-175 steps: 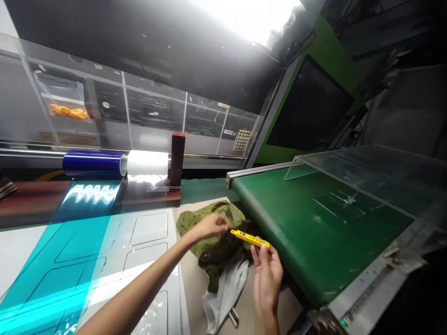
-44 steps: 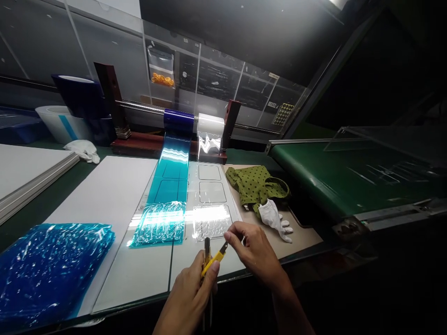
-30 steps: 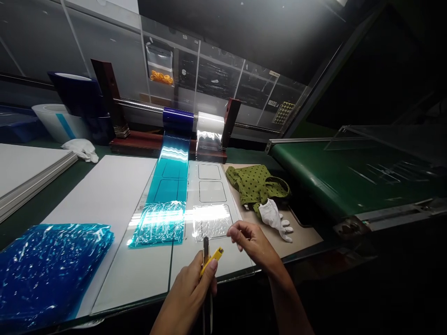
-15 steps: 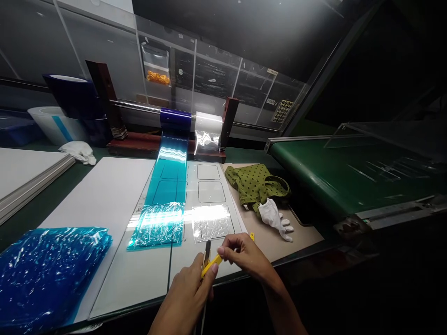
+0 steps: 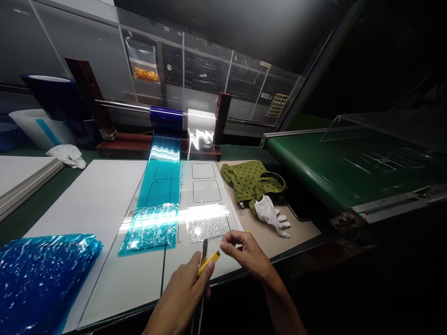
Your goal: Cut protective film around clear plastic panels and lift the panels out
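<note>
The person's left hand (image 5: 179,300) was clamped around a yellow utility knife (image 5: 208,263), and a slim dark tool (image 5: 204,249) stood up beside the knife in the same grip, its thin tips showing below the hand. I could not tell what kind of tool it was. The right hand (image 5: 245,255) hung just beside the knife, not touching it, with its fingers curled, thumb and fingertips slightly apart, and nothing visible in them. Both hands were over a white board (image 5: 202,267), just below a crinkled clear film sheet (image 5: 206,224) that lay beside a crinkled blue film sheet (image 5: 148,228). A blue film strip (image 5: 164,160) ran down from a blue film roll (image 5: 165,118), next to a clear film roll (image 5: 200,120) on the same rail. Farther right, on a tan mat (image 5: 300,228), lay a green polka-dot cloth (image 5: 249,179) and a white glove (image 5: 270,216). A green conveyor belt (image 5: 349,163) ran behind them, and a heap of blue film (image 5: 42,284) sat at the lower left.
</note>
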A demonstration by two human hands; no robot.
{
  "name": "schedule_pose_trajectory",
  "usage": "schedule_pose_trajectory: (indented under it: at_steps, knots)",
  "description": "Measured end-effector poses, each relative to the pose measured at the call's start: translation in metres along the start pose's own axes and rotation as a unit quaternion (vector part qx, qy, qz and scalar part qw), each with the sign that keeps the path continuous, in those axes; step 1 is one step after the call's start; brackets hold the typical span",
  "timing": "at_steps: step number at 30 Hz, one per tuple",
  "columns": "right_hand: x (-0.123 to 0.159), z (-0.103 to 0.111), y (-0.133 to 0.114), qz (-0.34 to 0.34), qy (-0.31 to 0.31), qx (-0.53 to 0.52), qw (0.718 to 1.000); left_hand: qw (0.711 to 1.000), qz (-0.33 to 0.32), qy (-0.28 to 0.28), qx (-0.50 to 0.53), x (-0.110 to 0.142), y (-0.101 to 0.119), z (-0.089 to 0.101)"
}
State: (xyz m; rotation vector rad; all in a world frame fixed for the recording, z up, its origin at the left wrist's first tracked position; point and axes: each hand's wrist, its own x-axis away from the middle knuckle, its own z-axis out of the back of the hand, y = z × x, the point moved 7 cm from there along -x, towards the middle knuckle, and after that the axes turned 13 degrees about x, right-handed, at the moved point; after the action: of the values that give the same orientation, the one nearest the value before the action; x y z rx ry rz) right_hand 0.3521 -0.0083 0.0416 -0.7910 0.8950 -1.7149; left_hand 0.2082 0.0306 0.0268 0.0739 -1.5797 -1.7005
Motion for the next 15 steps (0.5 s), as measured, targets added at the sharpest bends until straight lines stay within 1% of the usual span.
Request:
schedule_pose_trajectory:
  at_steps: [6, 8, 10, 12, 15]
  knots:
    - [0.002, -0.003, 0.007, -0.026, -0.021, 0.000, 0.999, 1.000, 0.008, -0.009, -0.018, -0.001, 0.006, -0.006]
    - [0.001, 0.001, 0.009, -0.023, -0.017, 0.004, 1.000, 1.000, 0.009, -0.011, -0.021, -0.002, 0.007, -0.008]
    - [0.000, 0.008, 0.013, -0.027, -0.001, 0.002, 1.000, 1.000, 0.011, -0.017, -0.018, -0.002, 0.007, -0.009]
    - [-0.001, 0.013, 0.017, -0.035, 0.012, -0.013, 0.999, 1.000, 0.016, -0.020, -0.014, -0.003, 0.007, -0.009]
    - [-0.003, 0.011, 0.023, -0.051, -0.007, -0.065, 0.997, 1.000, 0.018, -0.022, -0.010, -0.004, 0.006, -0.008]
